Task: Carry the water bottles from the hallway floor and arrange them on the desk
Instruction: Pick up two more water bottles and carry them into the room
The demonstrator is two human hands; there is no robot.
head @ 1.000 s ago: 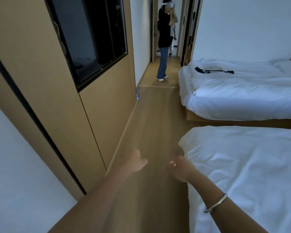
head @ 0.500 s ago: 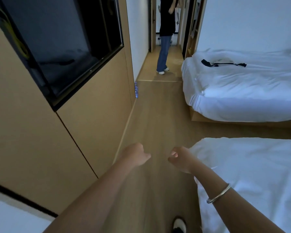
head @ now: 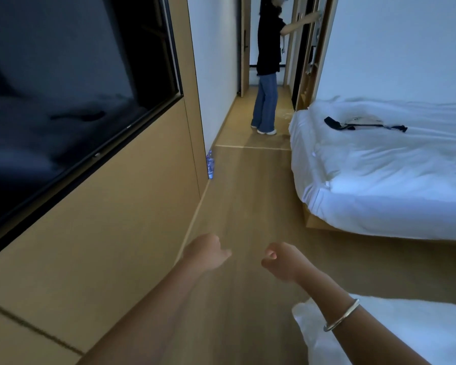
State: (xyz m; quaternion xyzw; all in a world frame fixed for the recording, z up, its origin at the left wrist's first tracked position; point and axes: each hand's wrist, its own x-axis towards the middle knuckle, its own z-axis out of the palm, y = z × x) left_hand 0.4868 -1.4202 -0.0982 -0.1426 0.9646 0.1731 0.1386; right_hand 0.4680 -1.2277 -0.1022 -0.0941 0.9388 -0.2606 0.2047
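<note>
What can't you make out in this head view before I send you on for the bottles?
- Water bottle: small, half behind the wall panel's corner; how many stand there is unclear.
- Desk: not in frame.
- Left hand and right hand: fingers curl away from the camera; nothing visibly held.
- Dark strap on the bed: too small to identify.
</note>
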